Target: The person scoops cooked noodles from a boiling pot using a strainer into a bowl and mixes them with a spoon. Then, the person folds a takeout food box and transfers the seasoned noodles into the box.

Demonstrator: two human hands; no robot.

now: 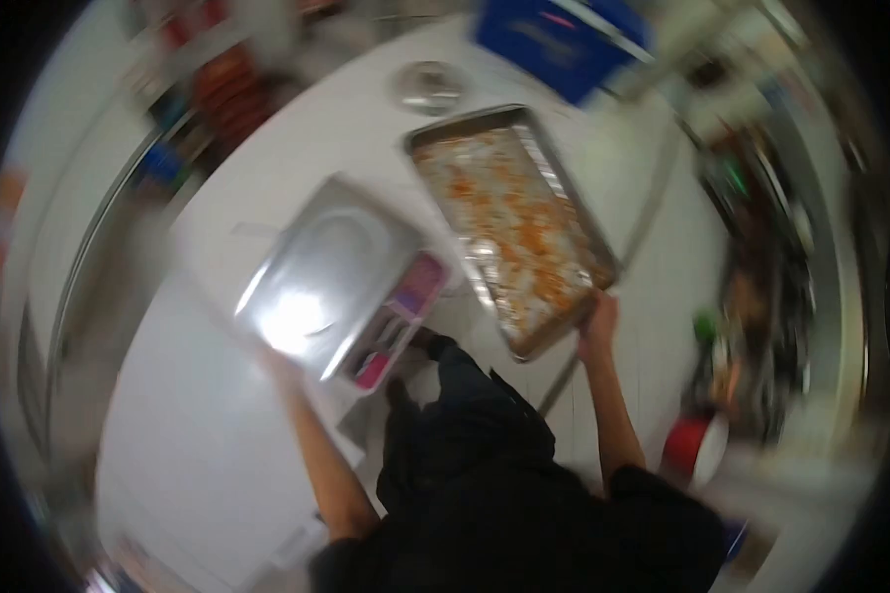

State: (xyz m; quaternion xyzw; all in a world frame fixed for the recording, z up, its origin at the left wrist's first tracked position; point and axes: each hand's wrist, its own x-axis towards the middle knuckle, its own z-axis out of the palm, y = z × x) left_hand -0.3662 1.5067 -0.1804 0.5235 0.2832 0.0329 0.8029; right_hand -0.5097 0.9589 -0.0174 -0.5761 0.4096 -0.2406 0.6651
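My right hand is closed on the near right corner of a deep rectangular metal baking pan. The pan is tilted, and orange-brown bits and shiny patches are spread over its pale bottom. My left hand is smeared by motion beside the near left corner of a shiny silver rectangular metal piece; whether it touches the metal cannot be made out. Along the right edge of that metal lies a white-rimmed holder with pink and purple compartments and some utensil-like items inside.
A white table curves around on the left. On its far part stands a round metal lid-like object, with a blue box beyond it. At right are a cluttered counter and a red-and-white round container. Pale floor shows below the pan.
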